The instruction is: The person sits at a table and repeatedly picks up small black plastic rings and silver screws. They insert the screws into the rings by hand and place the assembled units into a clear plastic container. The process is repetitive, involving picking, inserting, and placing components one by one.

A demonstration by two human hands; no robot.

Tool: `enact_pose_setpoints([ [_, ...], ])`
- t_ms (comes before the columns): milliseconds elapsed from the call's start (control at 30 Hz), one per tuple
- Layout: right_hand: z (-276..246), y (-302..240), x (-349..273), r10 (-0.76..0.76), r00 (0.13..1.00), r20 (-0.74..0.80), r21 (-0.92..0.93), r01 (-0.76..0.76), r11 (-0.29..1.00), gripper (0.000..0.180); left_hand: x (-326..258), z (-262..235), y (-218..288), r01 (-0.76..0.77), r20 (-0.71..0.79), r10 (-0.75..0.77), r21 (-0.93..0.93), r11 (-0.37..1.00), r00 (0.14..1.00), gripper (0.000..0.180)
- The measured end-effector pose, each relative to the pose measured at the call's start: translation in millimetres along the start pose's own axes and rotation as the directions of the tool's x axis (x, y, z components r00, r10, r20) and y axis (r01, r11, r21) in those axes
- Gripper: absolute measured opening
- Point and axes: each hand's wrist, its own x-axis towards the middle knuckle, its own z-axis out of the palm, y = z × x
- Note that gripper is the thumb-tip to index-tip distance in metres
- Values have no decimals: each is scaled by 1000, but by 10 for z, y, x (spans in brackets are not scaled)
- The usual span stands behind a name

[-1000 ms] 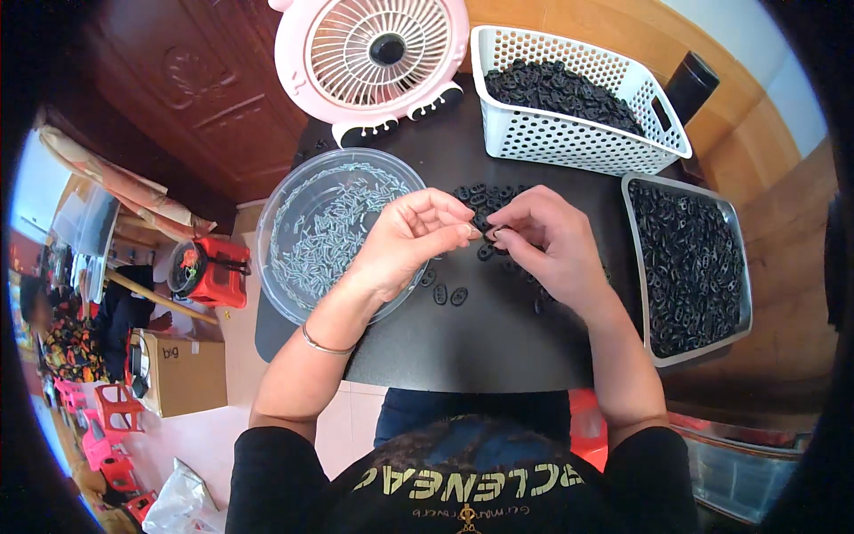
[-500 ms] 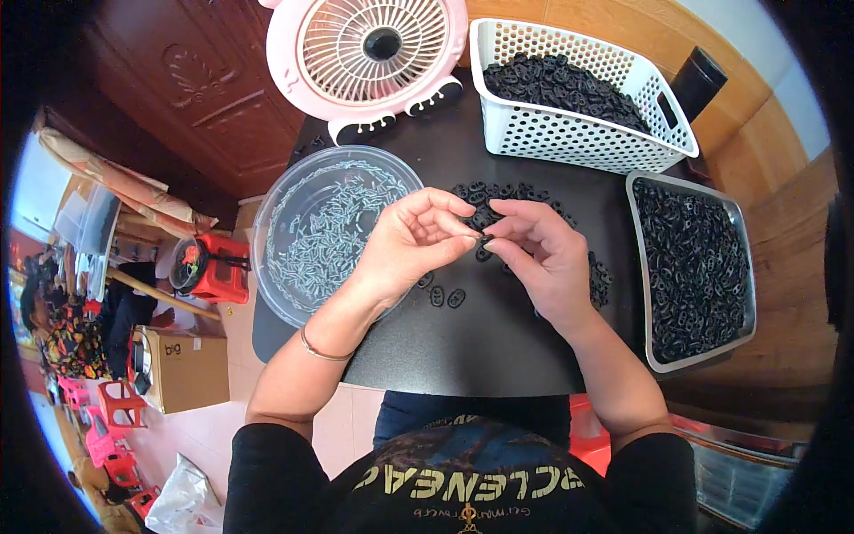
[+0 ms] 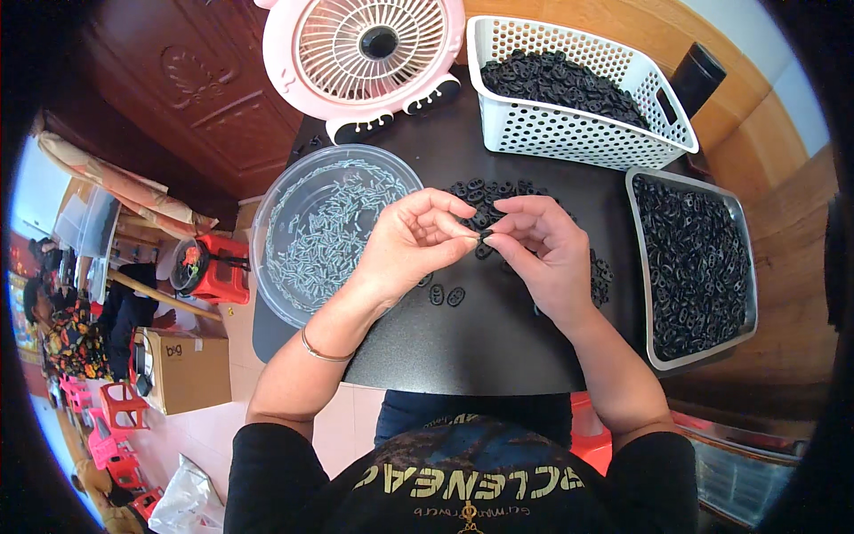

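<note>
Your left hand (image 3: 411, 245) and right hand (image 3: 544, 254) meet over the middle of the black table (image 3: 463, 347), fingertips almost touching. Between them sits a small black part (image 3: 485, 235), pinched at the tips of your right thumb and forefinger. Your left thumb and forefinger are pressed together too, seemingly on something thin and pale, though it is too small to say for sure what it is.

The relation that matters: the black part lies at 3 o'clock from your left fingertips, just beside them, and the two grips face each other along the 9-to-3 line. Whatever your left hand holds would point along that same line. I cannot make out the part's own long axis; your fingers cover most of it. Your right hand has the part, so it is the nearer one.

A loose heap of black parts (image 3: 485, 194) lies on the table at 12 o'clock from your hands, touching distance from your fingertips. Two more black parts (image 3: 447, 295) rest at 6 o'clock, under your left palm. The clear round bowl (image 3: 294, 294) of small pale pieces is at 9 o'clock, nearest your left hand. At 3 o'clock stands a metal tray (image 3: 743, 267) full of black parts, and at 1 o'clock a white basket (image 3: 569, 133) of more. A pink fan (image 3: 365, 49) sits at 11 o'clock.
</note>
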Motion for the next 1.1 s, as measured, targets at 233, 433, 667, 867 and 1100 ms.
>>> enact_pose_setpoints([
  [233, -3, 33, -15, 6, 1000, -3, -25, -6, 1000, 22, -25, 22, 6, -44, 18, 43, 97, 994, 999, 32],
  [433, -17, 22, 12, 89, 996, 25, 15, -90, 996, 20, -25, 81, -14, -165, -30, 176, 227, 960, 984, 32],
  [667, -41, 57, 34, 138, 990, 19, 145, -140, 980, 21, 8, -19, 9, -47, -21, 55, 282, 958, 998, 18],
  [867, -65, 69, 51, 114, 993, 36, 175, -119, 977, 17, -13, 55, 40, -151, 67, 157, 773, 616, 985, 18],
  [1100, -118, 59, 82, 104, 995, 7, 196, -103, 975, 13, -19, 205, -169, -365, 309, 263, 908, 205, 914, 24],
])
